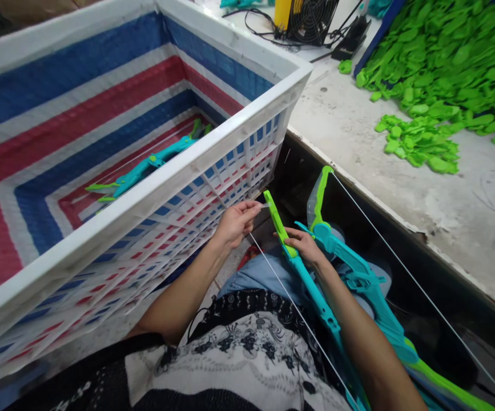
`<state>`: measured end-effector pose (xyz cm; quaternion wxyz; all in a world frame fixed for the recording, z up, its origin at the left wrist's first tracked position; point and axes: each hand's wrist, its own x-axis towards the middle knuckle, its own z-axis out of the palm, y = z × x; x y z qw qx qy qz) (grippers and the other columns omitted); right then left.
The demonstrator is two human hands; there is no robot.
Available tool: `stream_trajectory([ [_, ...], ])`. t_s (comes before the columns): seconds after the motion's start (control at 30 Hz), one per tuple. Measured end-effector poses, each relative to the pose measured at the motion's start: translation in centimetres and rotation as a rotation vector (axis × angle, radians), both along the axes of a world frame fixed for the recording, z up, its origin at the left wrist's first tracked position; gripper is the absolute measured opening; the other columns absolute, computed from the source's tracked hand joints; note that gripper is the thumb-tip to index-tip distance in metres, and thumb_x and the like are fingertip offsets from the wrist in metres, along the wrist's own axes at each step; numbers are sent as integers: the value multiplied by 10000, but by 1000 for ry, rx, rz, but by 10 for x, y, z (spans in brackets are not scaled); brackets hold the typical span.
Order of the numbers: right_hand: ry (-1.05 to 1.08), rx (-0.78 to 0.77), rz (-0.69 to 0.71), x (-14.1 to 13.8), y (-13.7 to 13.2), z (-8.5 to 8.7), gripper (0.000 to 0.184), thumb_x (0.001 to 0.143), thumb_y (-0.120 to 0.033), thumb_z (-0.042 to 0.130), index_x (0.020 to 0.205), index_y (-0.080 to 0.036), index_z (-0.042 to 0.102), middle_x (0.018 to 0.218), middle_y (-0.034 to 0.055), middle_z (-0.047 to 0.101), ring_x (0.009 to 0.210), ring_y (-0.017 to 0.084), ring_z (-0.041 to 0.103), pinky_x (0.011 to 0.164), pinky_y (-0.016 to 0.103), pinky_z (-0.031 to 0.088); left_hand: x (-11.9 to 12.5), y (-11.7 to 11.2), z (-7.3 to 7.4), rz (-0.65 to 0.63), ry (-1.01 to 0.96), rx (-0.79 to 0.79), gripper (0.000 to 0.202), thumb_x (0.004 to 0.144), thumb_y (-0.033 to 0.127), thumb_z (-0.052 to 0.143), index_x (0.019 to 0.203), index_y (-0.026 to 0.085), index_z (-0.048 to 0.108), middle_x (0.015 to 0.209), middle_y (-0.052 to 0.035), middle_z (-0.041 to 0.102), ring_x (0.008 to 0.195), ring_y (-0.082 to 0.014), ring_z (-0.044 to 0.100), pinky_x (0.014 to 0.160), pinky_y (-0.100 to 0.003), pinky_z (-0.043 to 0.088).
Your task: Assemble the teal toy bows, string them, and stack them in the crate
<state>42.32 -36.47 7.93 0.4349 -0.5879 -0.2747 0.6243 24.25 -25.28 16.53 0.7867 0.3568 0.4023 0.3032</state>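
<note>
A turquoise toy bow [316, 288] with a bright green limb lies across my lap, its green tip pointing up and away. My right hand [302, 246] is closed around the green limb near its joint. Just left of the tip, my left hand [237, 221] pinches the end of a white string [279, 282], which runs down toward my lap. A short pale, translucent bit shows between those fingertips and the tip. To the right rests a second turquoise bow [365, 274], with green limbs and a taut white string [405, 262].
A white plastic crate [234, 137] lined with striped sheeting stands at left, with turquoise and green bows [148, 162] inside. The worktable [341, 120] at right carries heaped green plastic pieces [457, 63], a small loose pile [422, 140] and a black fan [313, 20].
</note>
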Motion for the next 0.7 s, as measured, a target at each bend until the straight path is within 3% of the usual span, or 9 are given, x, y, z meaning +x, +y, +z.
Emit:
stream_trajectory([
  [0.13,-20,6,6,0,0,-1,489,599,-334,711,1070,-206,680,981,39,712,908,232,629,874,382,455,-1,-1,-3,-25,33,-12,409,651,437,762,827,91,632,459,116,215,382,-10,164,381,-158,113],
  [0.27,-26,4,1,0,0,-2,499,601,-333,709,1082,-203,674,1000,40,709,905,235,628,867,384,458,-2,-2,-2,4,-33,4,391,700,477,715,900,172,573,484,116,243,381,-18,164,380,-144,113],
  [0.43,-35,-5,3,0,-1,-3,527,597,-348,712,1102,-205,665,1017,44,706,915,247,625,865,404,462,-1,2,-3,86,5,-15,378,566,378,817,737,158,561,465,116,276,377,-12,187,364,-141,128],
  [0.7,-4,-1,-16,0,-2,-4,547,585,-362,728,1104,-199,665,1017,55,705,888,232,638,855,383,471,3,9,-11,141,162,79,410,488,398,829,743,108,693,418,92,350,364,-11,220,361,-173,122],
])
